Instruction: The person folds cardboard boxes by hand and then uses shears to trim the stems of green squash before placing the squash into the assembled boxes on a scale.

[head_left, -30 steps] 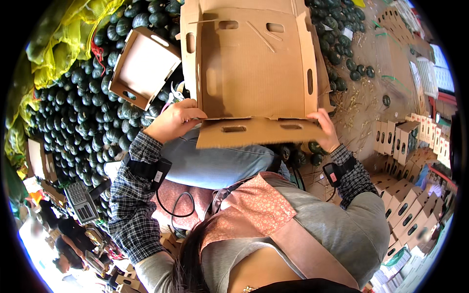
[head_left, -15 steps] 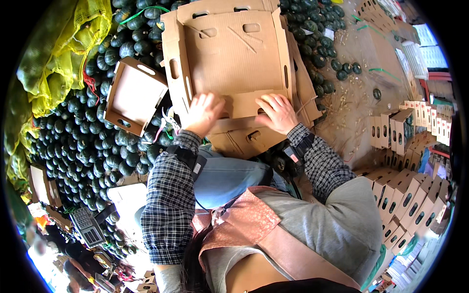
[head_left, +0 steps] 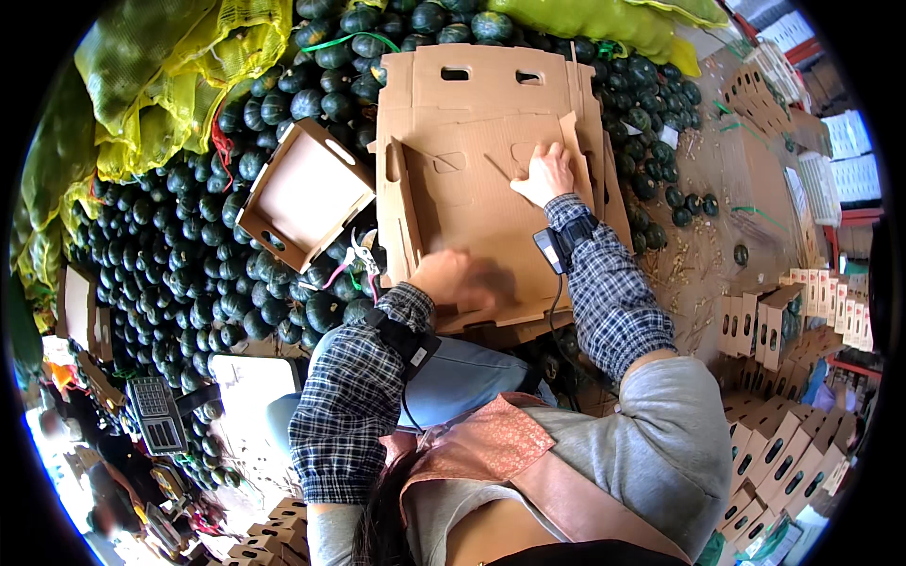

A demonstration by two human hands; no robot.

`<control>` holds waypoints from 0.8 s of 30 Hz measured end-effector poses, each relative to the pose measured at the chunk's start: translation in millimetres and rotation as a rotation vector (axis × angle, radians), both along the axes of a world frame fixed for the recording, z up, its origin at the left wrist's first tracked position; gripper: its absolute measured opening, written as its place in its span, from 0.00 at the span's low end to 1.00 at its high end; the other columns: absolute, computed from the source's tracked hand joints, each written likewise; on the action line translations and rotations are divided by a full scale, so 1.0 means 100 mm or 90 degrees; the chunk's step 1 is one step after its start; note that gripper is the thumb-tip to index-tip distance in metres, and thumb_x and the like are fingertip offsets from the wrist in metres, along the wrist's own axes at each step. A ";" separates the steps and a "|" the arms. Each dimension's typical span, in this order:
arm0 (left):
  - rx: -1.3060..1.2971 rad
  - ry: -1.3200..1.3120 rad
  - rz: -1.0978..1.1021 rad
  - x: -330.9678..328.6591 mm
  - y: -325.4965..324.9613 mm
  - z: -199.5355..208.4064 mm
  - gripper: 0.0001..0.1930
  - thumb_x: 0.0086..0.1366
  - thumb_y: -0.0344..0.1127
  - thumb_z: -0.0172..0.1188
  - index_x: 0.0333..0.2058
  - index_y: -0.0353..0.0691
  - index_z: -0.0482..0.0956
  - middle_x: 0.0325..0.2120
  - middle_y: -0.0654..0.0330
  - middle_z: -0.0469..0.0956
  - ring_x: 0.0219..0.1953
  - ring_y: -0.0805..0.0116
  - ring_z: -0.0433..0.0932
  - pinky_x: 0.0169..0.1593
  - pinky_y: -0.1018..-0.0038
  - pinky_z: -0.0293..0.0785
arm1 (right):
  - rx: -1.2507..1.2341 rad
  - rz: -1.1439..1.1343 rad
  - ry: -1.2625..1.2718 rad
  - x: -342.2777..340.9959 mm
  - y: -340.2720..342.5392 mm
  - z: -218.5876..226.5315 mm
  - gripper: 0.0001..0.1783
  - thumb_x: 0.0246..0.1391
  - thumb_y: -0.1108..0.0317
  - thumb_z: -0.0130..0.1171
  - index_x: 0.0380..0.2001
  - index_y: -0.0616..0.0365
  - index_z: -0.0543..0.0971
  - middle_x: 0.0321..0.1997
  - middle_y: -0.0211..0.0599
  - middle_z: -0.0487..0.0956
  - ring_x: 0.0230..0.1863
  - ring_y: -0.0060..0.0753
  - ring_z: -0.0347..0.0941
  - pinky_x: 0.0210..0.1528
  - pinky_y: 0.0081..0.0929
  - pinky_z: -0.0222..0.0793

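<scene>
Firstly, yellow mesh sacks (head_left: 179, 90): bulging, with dark green rounded shapes showing through.
Dark green round squashes (head_left: 193, 274): heaped below and beside the sacks.
Small brown cardboard tray (head_left: 307, 193): tilted on the squashes, its pale inside facing up.
Pink-handled metal shears (head_left: 359, 255): just below the tray's lower right corner.
Large brown cardboard box (head_left: 481, 212): beneath both hands, part folded; its left wall stands up, its far panel has two oval slots, and a thin stick-like piece lies on its inner panel.
Bare left hand (head_left: 453, 278), checked cuff: over the box's near left part, motion-blurred; cannot tell whether it is spread or pinching.
Bare right hand (head_left: 549, 174), checked cuff: on the box's inner panel, towards the far right, fingers bent; cannot tell whether it pinches the cardboard.
Brown cardboard boxes with oval handholes (head_left: 788, 443): stacked in leaning rows; contents too small to tell.
</scene>
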State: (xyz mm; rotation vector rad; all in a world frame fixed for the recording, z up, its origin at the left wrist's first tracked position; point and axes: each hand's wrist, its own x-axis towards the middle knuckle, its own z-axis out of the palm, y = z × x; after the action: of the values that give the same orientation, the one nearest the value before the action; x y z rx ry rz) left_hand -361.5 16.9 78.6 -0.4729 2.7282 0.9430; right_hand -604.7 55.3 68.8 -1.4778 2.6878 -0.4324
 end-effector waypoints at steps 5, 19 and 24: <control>-0.213 0.196 0.596 -0.06 -0.30 -0.01 0.45 0.44 0.43 0.70 0.58 0.46 0.52 0.46 0.46 0.62 0.48 0.46 0.63 0.52 0.55 0.61 | 0.090 0.025 -0.200 -0.05 0.02 -0.33 0.30 0.38 0.59 0.65 0.40 0.71 0.67 0.44 0.66 0.70 0.46 0.58 0.70 0.44 0.45 0.71; 0.570 0.195 0.486 0.16 -0.60 -0.45 0.41 0.49 0.14 0.48 0.63 0.45 0.51 0.42 0.58 0.73 0.32 0.70 0.73 0.34 0.76 0.71 | -0.165 0.006 -0.269 -0.01 0.42 0.06 0.16 0.38 0.71 0.65 0.33 0.56 0.73 0.22 0.37 0.78 0.25 0.35 0.77 0.30 0.27 0.72; 0.617 0.322 0.413 0.18 -0.55 -0.22 0.48 0.46 0.13 0.47 0.66 0.54 0.47 0.62 0.58 0.55 0.49 0.72 0.67 0.43 0.79 0.68 | -0.661 -0.496 -0.248 -0.38 1.22 0.43 0.33 0.49 0.65 0.65 0.53 0.64 0.58 0.54 0.47 0.63 0.56 0.34 0.59 0.57 0.32 0.57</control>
State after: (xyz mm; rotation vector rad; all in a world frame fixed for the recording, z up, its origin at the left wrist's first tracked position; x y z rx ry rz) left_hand -343.4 -37.7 56.9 -1.0004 2.0218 2.6182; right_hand -642.3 177.3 111.3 -0.1498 2.6201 -2.0882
